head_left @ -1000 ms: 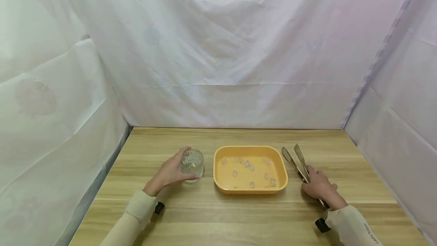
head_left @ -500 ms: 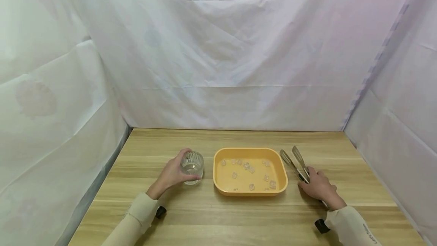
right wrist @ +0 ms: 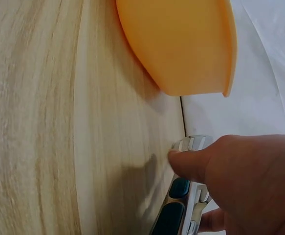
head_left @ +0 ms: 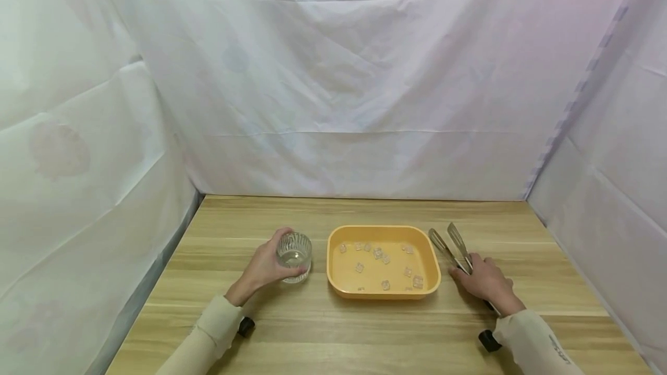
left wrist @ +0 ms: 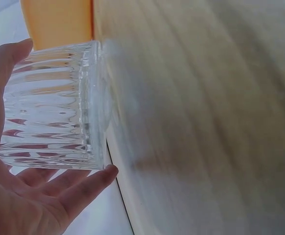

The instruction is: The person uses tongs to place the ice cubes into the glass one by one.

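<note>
A clear ribbed drinking glass [head_left: 294, 250] stands upright on the table, left of the tray. My left hand [head_left: 266, 265] grips it from the left, the thumb on one side and the fingers round the other, as the left wrist view also shows with the glass [left wrist: 54, 107]. Beyond the tray's right side, my right hand [head_left: 484, 279] holds metal tongs [head_left: 458, 247] with dark grip pads; their two arms spread apart toward the back. In the right wrist view the thumb lies along the tongs [right wrist: 181, 196]. Several clear cubes [head_left: 377, 253] lie scattered in the yellow tray [head_left: 383, 294].
The wood-grain table [head_left: 365, 334] ends at a white cloth [head_left: 354, 103] hanging behind, with cloth on both sides too. The yellow tray's wall stands between the glass and the tongs.
My left hand stays round the glass, with hardly any movement. My right thumb has shifted slightly leftward along the tongs. The view has tilted a little.
</note>
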The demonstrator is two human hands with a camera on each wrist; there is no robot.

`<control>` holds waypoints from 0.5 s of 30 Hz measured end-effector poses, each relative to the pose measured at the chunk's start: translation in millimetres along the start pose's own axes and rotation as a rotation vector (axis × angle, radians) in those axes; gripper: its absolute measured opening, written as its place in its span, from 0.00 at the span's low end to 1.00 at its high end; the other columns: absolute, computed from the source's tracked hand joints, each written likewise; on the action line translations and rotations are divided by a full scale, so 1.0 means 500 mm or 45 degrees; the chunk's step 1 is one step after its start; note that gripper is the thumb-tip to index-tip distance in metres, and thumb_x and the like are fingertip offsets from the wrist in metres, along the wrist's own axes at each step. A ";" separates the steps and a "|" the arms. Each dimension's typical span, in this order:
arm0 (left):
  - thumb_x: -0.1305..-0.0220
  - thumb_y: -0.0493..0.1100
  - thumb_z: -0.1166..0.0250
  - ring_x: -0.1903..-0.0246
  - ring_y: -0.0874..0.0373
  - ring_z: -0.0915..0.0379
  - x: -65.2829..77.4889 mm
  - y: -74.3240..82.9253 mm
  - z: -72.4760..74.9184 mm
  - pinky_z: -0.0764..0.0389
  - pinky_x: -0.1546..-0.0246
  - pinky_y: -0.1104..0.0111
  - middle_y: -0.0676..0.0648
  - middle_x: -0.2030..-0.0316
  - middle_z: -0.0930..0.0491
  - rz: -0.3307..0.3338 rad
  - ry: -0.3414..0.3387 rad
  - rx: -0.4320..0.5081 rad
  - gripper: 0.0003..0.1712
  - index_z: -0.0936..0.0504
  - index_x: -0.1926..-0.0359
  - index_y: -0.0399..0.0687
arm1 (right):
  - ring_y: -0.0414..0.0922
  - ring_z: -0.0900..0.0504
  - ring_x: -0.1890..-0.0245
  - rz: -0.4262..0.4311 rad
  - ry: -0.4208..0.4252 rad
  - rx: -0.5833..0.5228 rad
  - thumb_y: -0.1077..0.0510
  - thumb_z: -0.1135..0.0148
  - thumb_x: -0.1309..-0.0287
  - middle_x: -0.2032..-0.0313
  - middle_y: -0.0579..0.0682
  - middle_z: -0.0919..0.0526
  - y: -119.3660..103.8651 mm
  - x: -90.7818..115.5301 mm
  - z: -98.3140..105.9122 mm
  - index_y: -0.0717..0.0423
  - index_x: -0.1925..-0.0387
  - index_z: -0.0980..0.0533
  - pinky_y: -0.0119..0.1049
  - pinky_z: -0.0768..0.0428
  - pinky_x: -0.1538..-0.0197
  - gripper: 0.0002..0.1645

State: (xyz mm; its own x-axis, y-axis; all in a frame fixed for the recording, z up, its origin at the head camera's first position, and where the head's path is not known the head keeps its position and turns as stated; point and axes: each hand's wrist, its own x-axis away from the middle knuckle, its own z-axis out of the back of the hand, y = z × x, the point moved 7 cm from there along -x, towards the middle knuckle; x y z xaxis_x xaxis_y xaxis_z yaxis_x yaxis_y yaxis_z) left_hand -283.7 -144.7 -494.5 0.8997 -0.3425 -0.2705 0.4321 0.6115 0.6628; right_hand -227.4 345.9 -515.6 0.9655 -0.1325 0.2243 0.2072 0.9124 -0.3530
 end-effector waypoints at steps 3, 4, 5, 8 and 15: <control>0.61 0.57 0.17 0.51 0.42 0.22 0.004 0.005 0.001 0.21 0.51 0.47 0.37 0.48 0.20 -0.015 0.005 -0.012 0.55 0.35 0.34 0.45 | 0.68 0.24 0.53 0.001 0.011 0.023 0.27 0.50 0.36 0.51 0.76 0.29 0.005 -0.006 -0.001 0.73 0.37 0.38 0.73 0.32 0.56 0.53; 0.61 0.57 0.17 0.50 0.42 0.22 0.006 0.006 0.002 0.21 0.50 0.47 0.38 0.48 0.20 -0.017 0.008 -0.012 0.56 0.35 0.34 0.45 | 0.68 0.24 0.53 0.001 0.013 0.029 0.27 0.50 0.36 0.51 0.76 0.29 0.006 -0.008 -0.001 0.73 0.37 0.38 0.74 0.32 0.56 0.53; 0.61 0.57 0.17 0.50 0.42 0.22 0.007 0.007 0.002 0.21 0.50 0.47 0.38 0.48 0.20 -0.014 0.007 -0.016 0.56 0.35 0.34 0.46 | 0.69 0.24 0.53 0.000 0.014 0.034 0.27 0.51 0.36 0.51 0.76 0.29 0.008 -0.011 -0.002 0.73 0.37 0.38 0.74 0.32 0.56 0.54; 0.61 0.58 0.17 0.50 0.43 0.22 0.014 0.009 0.002 0.21 0.50 0.47 0.40 0.47 0.20 0.012 -0.001 -0.003 0.55 0.34 0.34 0.47 | 0.69 0.25 0.53 -0.001 0.013 0.042 0.25 0.52 0.37 0.50 0.76 0.29 0.011 -0.016 -0.003 0.73 0.36 0.39 0.74 0.32 0.56 0.55; 0.62 0.60 0.18 0.49 0.46 0.23 0.032 0.014 -0.001 0.22 0.49 0.49 0.41 0.47 0.21 0.052 -0.037 0.018 0.55 0.34 0.34 0.53 | 0.68 0.24 0.54 -0.018 -0.004 0.048 0.24 0.52 0.38 0.51 0.75 0.28 0.009 -0.022 0.002 0.73 0.39 0.37 0.74 0.33 0.56 0.55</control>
State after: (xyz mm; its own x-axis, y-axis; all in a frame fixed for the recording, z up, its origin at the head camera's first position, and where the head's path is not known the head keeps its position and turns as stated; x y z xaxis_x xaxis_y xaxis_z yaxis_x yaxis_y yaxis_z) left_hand -266.3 -145.5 -494.8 0.9143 -0.3383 -0.2226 0.3940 0.6155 0.6826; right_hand -237.5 351.8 -518.9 0.9620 -0.1446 0.2316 0.2148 0.9243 -0.3153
